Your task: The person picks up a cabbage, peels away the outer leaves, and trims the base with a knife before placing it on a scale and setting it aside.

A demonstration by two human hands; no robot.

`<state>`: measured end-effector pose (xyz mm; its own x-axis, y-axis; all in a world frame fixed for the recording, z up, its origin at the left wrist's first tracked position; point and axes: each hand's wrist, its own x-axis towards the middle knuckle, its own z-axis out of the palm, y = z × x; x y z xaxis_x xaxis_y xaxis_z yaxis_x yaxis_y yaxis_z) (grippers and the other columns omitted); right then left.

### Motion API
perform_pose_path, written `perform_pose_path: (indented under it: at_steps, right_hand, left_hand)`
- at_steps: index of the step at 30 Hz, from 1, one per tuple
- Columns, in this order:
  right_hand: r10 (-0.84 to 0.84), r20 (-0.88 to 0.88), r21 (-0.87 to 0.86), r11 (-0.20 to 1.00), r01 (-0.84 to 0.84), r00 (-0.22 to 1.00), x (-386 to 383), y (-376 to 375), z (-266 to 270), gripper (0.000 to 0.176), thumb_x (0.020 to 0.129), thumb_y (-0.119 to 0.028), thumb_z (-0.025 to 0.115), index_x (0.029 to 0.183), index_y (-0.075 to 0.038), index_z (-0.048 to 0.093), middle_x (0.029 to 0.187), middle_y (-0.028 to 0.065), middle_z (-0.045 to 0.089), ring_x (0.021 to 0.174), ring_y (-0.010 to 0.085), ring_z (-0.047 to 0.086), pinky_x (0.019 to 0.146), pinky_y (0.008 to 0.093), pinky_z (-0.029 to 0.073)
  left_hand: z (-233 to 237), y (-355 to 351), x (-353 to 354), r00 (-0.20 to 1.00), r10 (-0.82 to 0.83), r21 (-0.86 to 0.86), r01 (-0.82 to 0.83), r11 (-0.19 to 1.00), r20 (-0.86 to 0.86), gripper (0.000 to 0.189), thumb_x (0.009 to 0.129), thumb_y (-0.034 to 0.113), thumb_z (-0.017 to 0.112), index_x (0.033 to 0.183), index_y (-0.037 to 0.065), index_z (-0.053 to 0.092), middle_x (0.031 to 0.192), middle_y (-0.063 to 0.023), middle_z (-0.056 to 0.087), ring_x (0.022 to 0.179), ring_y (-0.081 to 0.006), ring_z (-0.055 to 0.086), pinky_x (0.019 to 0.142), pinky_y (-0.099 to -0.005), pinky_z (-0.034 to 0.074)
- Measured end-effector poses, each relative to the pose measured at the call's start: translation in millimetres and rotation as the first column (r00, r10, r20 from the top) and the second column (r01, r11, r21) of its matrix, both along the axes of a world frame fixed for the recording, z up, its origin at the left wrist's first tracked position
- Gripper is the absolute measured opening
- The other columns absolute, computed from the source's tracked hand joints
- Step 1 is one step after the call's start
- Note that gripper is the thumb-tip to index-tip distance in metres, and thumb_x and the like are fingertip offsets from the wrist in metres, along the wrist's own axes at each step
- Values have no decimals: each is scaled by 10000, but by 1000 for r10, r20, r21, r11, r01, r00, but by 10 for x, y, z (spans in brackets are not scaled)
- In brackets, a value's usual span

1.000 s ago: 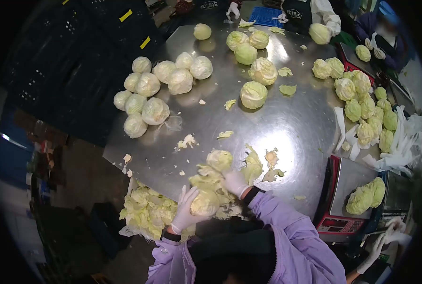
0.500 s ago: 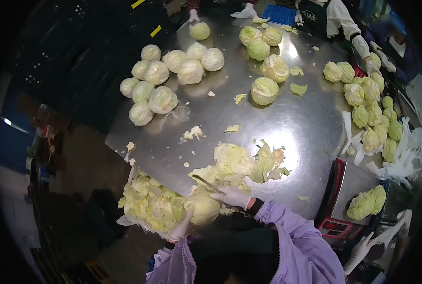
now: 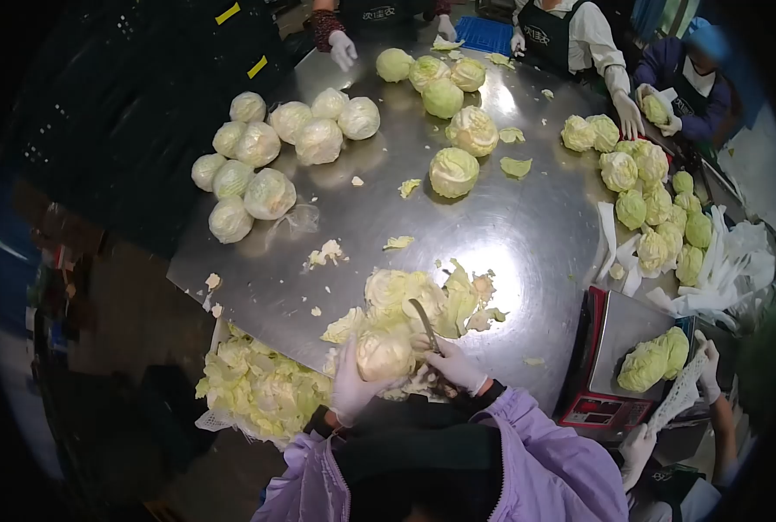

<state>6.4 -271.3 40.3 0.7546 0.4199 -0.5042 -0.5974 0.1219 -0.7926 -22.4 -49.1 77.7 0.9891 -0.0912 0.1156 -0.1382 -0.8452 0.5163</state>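
My left hand [image 3: 351, 387], in a white glove, cups a pale trimmed cabbage [image 3: 384, 353] at the near edge of the steel table [image 3: 527, 235]. My right hand [image 3: 456, 366], also gloved, grips a knife [image 3: 424, 322] whose blade points up and away, just right of that cabbage. Behind them lies another loose-leaved cabbage head [image 3: 397, 290] among cut leaves [image 3: 462, 300].
A crate of discarded leaves [image 3: 253, 387] sits below the table edge at left. Wrapped cabbages [image 3: 266, 165] cluster far left, untrimmed ones [image 3: 658, 217] at right. A scale [image 3: 618, 365] holds a cabbage. Other people's gloved hands [image 3: 343, 48] work at the far side and lower right.
The knife has swung from lying across the cabbage to pointing up beside it. My left hand has shifted from under the cabbage to its left side. The view moved slightly.
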Motion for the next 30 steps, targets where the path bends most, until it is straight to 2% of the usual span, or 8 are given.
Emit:
perform_pose_path:
  at_steps: [2, 6, 8, 13, 15, 20, 26, 30]
  right_hand:
    - [108, 158, -268, 961, -63, 981, 12, -135, -12, 399, 982, -240, 479, 1347, -80, 492, 801, 99, 659, 636, 141, 630, 579, 278, 520]
    - [201, 699, -507, 816, 277, 686, -52, -148, 107, 379, 959, -276, 511, 1257, -47, 558, 972, 203, 653, 844, 393, 623, 766, 407, 504]
    - [207, 722, -519, 793, 319, 660, -86, -43, 220, 381, 948, -269, 528, 1253, -42, 554, 1009, 206, 646, 895, 390, 618, 777, 409, 503]
    - [349, 740, -607, 715, 347, 576, -62, -59, 322, 484, 935, -251, 535, 1347, -22, 425, 1180, 231, 578, 938, 400, 607, 794, 424, 503]
    - [384, 649, -683, 675, 280, 656, -40, -30, 398, 502, 943, -251, 522, 1374, -33, 386, 1214, 237, 559, 960, 400, 605, 793, 432, 504]
    - [441, 446, -788, 606, 108, 779, 109, -28, 282, 566, 949, -268, 498, 1429, -61, 282, 1267, 242, 522, 957, 408, 599, 761, 451, 504]
    - [355, 552, -714, 669, 208, 754, 181, -20, 249, 481, 947, -295, 498, 1367, -79, 403, 1229, 221, 549, 911, 393, 616, 725, 442, 510]
    - [344, 587, -736, 604, 306, 733, 244, -44, 120, 432, 948, -339, 479, 1330, -138, 454, 944, 190, 646, 788, 374, 635, 664, 457, 503]
  left_hand:
    - [-110, -31, 37, 966, 40, -448, -154, 881, -254, 1006, 616, 323, 851, 1391, -42, 324, 1414, -251, 351, 1315, -389, 334, 1100, -491, 267]
    - [-116, -246, 169, 949, 113, -377, -225, 899, -295, 1033, 615, 327, 849, 1402, -49, 296, 1418, -263, 338, 1324, -391, 319, 1098, -477, 267]
    - [-92, -362, 223, 984, 44, -154, -71, 986, -175, 1033, 632, 361, 832, 1407, -50, 285, 1421, -263, 336, 1327, -392, 316, 1088, -465, 274]
    - [-197, -473, 291, 980, 69, -311, -126, 942, -186, 1018, 651, 405, 806, 1405, -44, 291, 1424, -247, 341, 1316, -378, 332, 1066, -470, 284]
    - [-179, -468, 292, 973, 86, -426, -172, 888, -214, 1010, 651, 411, 802, 1402, -39, 298, 1418, -237, 352, 1311, -372, 337, 1059, -479, 284]
    - [-166, -549, 360, 998, 13, -178, -24, 984, -65, 945, 639, 370, 801, 1361, -40, 350, 1358, -216, 404, 1268, -359, 383, 1035, -491, 291]
    - [-176, -631, 376, 1000, 2, -72, -3, 997, -1, 930, 650, 393, 783, 1350, -50, 361, 1349, -214, 410, 1258, -358, 390, 1025, -486, 297]
    - [-31, -661, 452, 997, 0, -73, -6, 997, -77, 925, 651, 418, 777, 1338, -56, 377, 1337, -217, 422, 1246, -357, 404, 1013, -483, 312]
